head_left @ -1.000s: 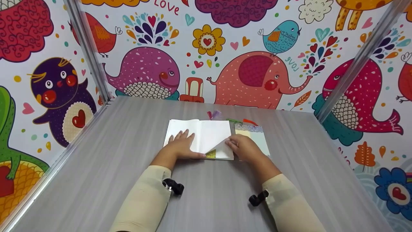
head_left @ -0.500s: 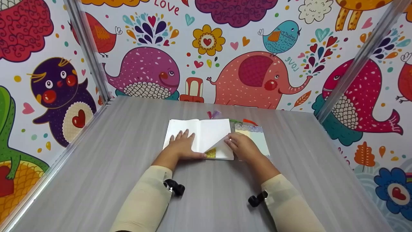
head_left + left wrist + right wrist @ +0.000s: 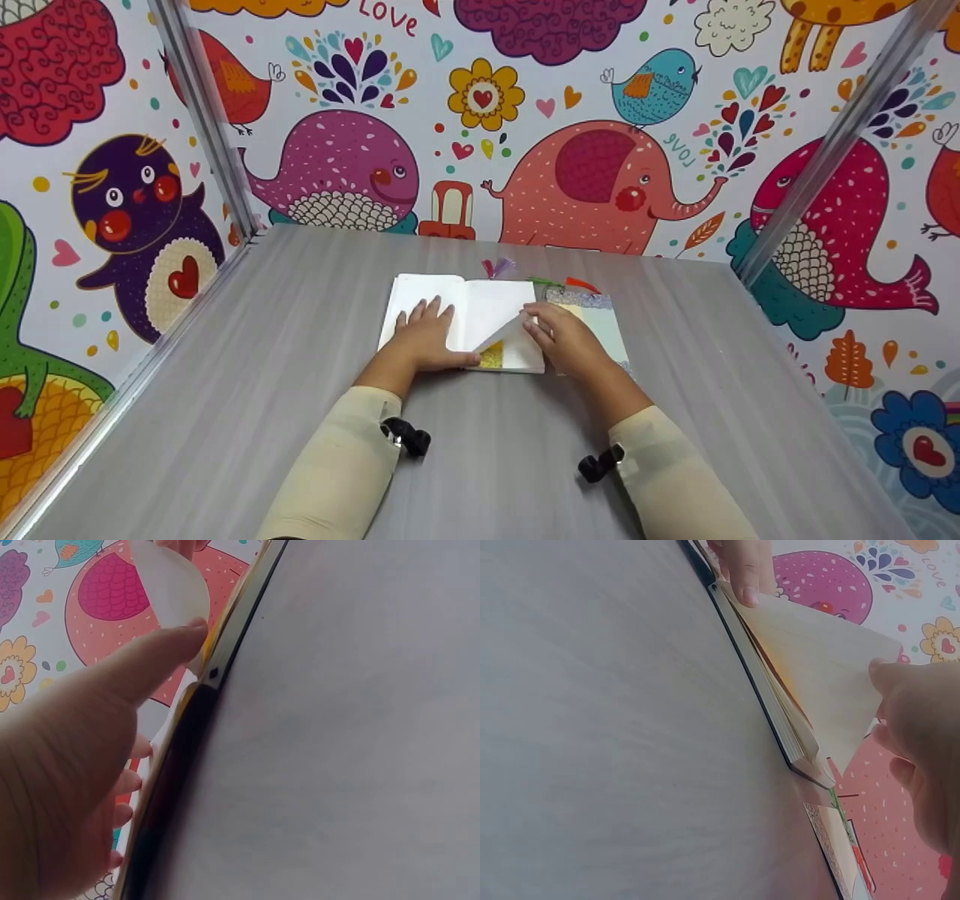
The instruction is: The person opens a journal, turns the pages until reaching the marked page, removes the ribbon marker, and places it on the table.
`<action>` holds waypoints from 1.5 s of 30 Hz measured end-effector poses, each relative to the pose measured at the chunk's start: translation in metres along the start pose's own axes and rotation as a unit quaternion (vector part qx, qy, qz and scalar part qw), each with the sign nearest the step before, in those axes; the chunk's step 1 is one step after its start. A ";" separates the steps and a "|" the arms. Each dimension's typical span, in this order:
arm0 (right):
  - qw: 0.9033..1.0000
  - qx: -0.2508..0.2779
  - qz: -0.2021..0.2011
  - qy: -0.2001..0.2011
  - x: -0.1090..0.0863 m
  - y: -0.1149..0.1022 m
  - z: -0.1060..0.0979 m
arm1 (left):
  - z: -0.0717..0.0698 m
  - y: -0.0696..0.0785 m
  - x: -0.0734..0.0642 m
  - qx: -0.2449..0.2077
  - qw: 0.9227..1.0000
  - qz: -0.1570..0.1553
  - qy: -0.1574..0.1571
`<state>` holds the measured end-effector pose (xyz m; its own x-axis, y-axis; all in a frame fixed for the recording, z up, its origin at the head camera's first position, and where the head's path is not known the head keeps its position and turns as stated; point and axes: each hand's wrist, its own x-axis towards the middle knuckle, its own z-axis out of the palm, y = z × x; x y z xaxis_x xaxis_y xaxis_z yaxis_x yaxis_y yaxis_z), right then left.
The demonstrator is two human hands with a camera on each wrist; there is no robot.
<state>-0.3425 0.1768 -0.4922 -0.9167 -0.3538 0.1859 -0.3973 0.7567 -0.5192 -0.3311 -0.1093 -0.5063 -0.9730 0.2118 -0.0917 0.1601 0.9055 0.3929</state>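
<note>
An open book with blank white pages (image 3: 491, 304) lies on the grey table. My left hand (image 3: 427, 337) rests spread on its left page, with the thumb reaching across the lower end of the spine. Between thumb and fingers, my right hand (image 3: 562, 337) pinches the lower outer corner of a right-hand page (image 3: 832, 667), lifting it into a diagonal fold. Under the raised page shows a yellow glittery strip (image 3: 492, 355), most of it hidden. In the left wrist view the left thumb (image 3: 161, 656) presses at the page's base.
Right of the book, partly behind my right hand, lies a pale card (image 3: 609, 330) with a glittery band and an orange ribbon (image 3: 583, 284). Pink and purple tassels (image 3: 501, 268) stick out past the book's top edge. Patterned walls enclose the grey table (image 3: 300, 300).
My right hand has moved slightly up and left with the page corner, folding it further and uncovering more of the yellow strip. My left hand stays nearly where it was.
</note>
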 end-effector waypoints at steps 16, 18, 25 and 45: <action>0.997 -0.052 0.015 -0.050 0.005 0.005 0.004 | -0.003 -0.002 0.003 0.008 0.997 0.047 0.065; 0.996 -0.062 0.018 -0.059 0.004 0.005 0.004 | -0.003 -0.001 0.003 0.004 0.996 0.051 0.077; 0.989 -0.098 -0.007 -0.113 0.000 0.008 0.007 | -0.003 -0.002 0.004 0.009 0.990 0.072 0.119; 0.972 -0.129 -0.015 -0.197 -0.004 0.012 0.016 | -0.009 0.001 0.002 0.066 0.982 0.092 0.151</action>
<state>-0.3426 0.1785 -0.5120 -0.8373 -0.5218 -0.1631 -0.4673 0.8380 -0.2817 -0.3344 -0.1112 -0.4981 -0.9275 0.2757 0.2524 0.3385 0.9059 0.2545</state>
